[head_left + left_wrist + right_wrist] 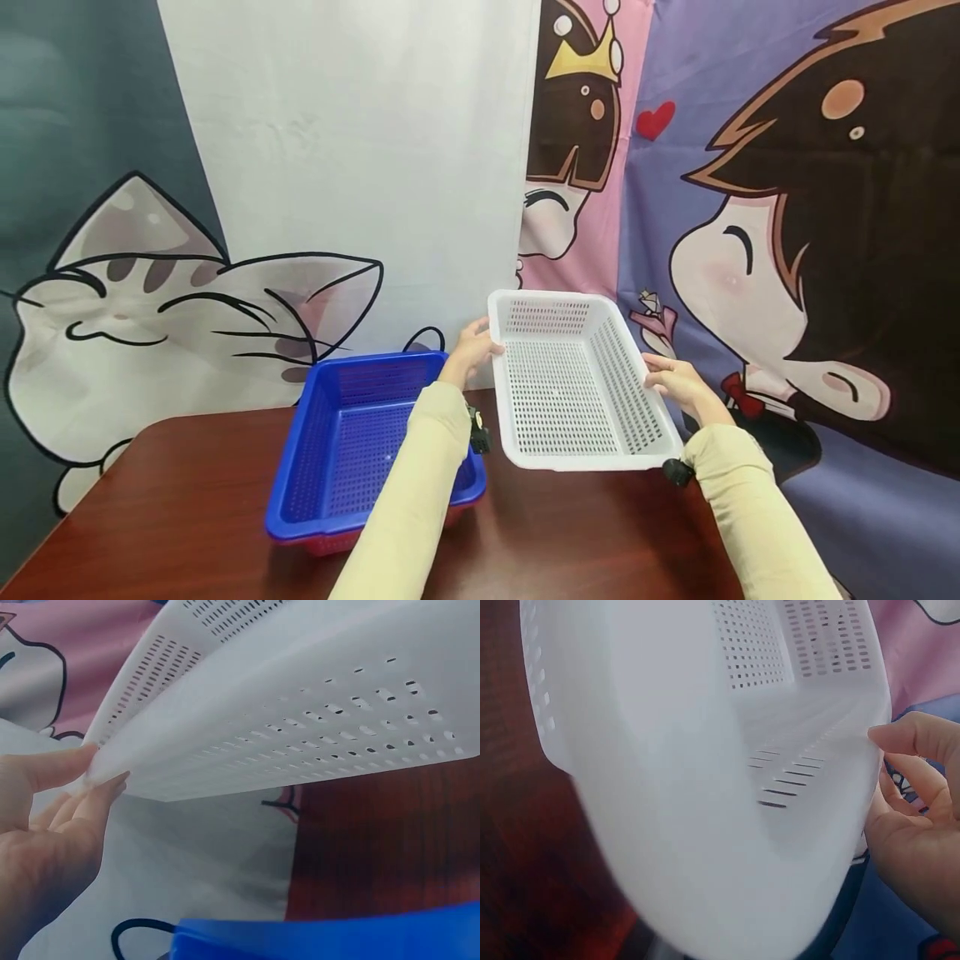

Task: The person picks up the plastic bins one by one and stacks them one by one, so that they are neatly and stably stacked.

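Both hands hold a white perforated plastic basket (558,400) up over the right part of the table, its open top tilted toward me. At its left rim my left hand (471,350) pinches the edge; the left wrist view shows the thumb above and the fingers (90,814) below. My right hand (678,383) grips the opposite rim, thumb on top, as the right wrist view shows beside the white wall (682,825). Left of it, a blue basket (375,433) sits in a red one (330,543) on the table, partly hidden by my left forearm.
The brown wooden table (187,492) runs up to a cartoon-printed cloth backdrop (337,125). A rounded table corner lies at the back left. My left forearm (408,508) crosses over the right side of the blue basket. Small dark devices are strapped to both wrists.
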### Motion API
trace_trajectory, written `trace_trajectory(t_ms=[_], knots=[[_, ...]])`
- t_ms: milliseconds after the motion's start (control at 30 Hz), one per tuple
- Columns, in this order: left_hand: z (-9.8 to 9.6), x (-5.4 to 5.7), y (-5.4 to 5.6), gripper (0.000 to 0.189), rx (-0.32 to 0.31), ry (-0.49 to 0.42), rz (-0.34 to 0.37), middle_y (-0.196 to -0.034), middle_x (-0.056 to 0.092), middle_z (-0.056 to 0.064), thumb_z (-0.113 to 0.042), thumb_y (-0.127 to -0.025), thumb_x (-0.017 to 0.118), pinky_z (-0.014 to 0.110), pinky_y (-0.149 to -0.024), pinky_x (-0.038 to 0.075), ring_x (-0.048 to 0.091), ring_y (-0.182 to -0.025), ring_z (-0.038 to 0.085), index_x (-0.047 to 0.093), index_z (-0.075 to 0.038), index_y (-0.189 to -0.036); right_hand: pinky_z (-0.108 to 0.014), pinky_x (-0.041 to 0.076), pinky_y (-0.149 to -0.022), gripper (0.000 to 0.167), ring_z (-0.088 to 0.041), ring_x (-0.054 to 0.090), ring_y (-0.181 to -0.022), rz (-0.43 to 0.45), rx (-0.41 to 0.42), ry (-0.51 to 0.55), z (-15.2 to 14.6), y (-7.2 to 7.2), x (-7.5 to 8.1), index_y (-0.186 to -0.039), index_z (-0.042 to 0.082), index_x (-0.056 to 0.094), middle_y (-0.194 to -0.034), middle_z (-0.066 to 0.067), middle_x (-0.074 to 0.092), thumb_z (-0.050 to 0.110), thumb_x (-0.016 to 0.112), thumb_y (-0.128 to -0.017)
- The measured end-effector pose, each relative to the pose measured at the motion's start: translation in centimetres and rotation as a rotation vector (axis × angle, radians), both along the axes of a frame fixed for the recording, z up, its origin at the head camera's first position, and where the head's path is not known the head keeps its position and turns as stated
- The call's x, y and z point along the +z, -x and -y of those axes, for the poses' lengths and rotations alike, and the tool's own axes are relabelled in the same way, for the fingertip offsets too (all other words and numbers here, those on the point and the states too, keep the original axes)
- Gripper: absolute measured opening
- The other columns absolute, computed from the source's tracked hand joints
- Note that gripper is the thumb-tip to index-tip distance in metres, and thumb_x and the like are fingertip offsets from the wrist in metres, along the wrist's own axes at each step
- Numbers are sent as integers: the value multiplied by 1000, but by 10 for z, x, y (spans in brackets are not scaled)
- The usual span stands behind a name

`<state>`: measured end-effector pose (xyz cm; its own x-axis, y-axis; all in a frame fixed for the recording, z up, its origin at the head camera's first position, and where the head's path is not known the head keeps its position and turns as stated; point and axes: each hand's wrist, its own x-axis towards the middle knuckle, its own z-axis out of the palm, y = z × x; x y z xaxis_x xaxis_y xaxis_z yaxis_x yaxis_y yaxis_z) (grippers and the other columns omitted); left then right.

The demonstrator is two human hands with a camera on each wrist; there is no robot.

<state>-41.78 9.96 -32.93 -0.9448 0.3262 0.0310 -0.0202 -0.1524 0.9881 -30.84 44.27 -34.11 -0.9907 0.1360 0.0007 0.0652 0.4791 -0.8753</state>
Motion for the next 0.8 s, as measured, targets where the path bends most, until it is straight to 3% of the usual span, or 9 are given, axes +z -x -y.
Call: trace_trajectory(t_ms=[100, 200, 333, 467, 567, 700, 800], knots=[[7, 6, 2, 83, 0, -13, -8, -153, 40, 19, 21, -78, 53, 44, -113, 41, 45, -137, 38, 31, -8, -152, -52, 35, -116, 78, -6, 56, -110, -10, 12, 14, 6, 4, 4, -153, 0, 22, -154, -28, 32, -1, 55, -83], [13, 12, 4, 83, -5, -18, -26, -153, 40, 19, 22, -78, 52, 45, -112, 42, 46, -136, 39, 30, -8, -152, -50, 37, -115, 78, 1, 56, -101, -21, 25, 30, 11, 7, 9, -154, 0, 21, -151, -29, 34, -2, 55, -83], [20, 22, 5, 83, 11, -12, -47, -153, 40, 19, 22, -78, 53, 45, -113, 41, 46, -136, 38, 31, -9, -152, -30, 48, -102, 78, 7, 55, -92, -35, 36, 39, 17, 13, 16, -154, 2, 21, -136, -25, 45, -1, 56, -84], [30, 31, 6, 83, 45, 2, -59, -153, 41, 19, 21, -78, 54, 45, -114, 39, 46, -137, 37, 32, -10, -152, -16, 53, -82, 78, 7, 57, -87, -54, 49, 66, 27, 21, 24, -154, 2, 21, -118, -7, 52, -2, 56, -85], [36, 38, 5, 83, 34, 7, -72, -152, 41, 20, 22, -79, 54, 45, -116, 38, 46, -137, 37, 30, -9, -152, -15, 54, -76, 76, 6, 59, -84, -67, 48, 49, 31, 22, 36, -154, 2, 22, -122, -10, 60, 1, 55, -86], [43, 47, 4, 82, 10, 7, -92, -152, 41, 20, 21, -81, 54, 44, -116, 38, 46, -137, 36, 29, -9, -153, -15, 54, -74, 73, 8, 59, -81, -76, 43, -25, 35, 22, 58, -154, 4, 23, -134, -19, 56, 7, 54, -88], [52, 52, 3, 82, 33, 20, -102, -151, 43, 19, 19, -81, 56, 43, -115, 39, 48, -136, 34, 30, -10, -153, -15, 54, -75, 73, 9, 59, -82, -67, 71, -33, 41, 25, 69, -155, 7, 21, -134, -15, 56, 9, 54, -90]])
